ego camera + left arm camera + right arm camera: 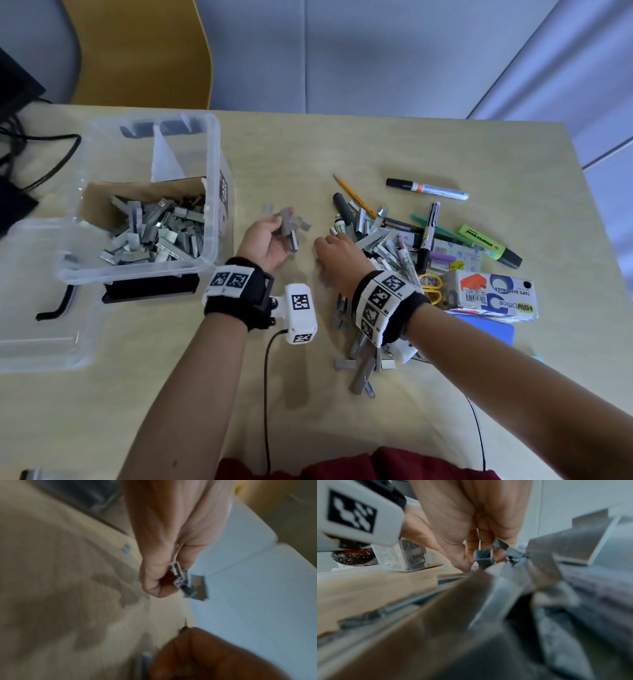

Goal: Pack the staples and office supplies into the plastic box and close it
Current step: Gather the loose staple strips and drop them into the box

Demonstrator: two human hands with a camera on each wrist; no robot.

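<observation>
Holding a few grey metal staple strips point(289, 228) in my curled left hand point(265, 240) beside the clear plastic box point(214, 192) on the bench point(342, 147), I reach my right hand point(337, 262) into the loose pile point(376, 240), its fingers pinching another strip. They look light, stiff and brittle; I'd grip along their sides. Labels read "STABILO BOSS" on the yellow highlighter point(489, 245) and "TAPE DISPENSER" on the carton point(493, 294).

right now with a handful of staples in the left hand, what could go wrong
1. The left hand grips several grey metal staple strips loosely, some sticking out; one may drop before reaching the clear plastic box.
2. The right hand digs into the mixed staple pile beside pens; it could catch a pen or get pricked.
3. Loose strips near the table's front could get knocked off.
</observation>
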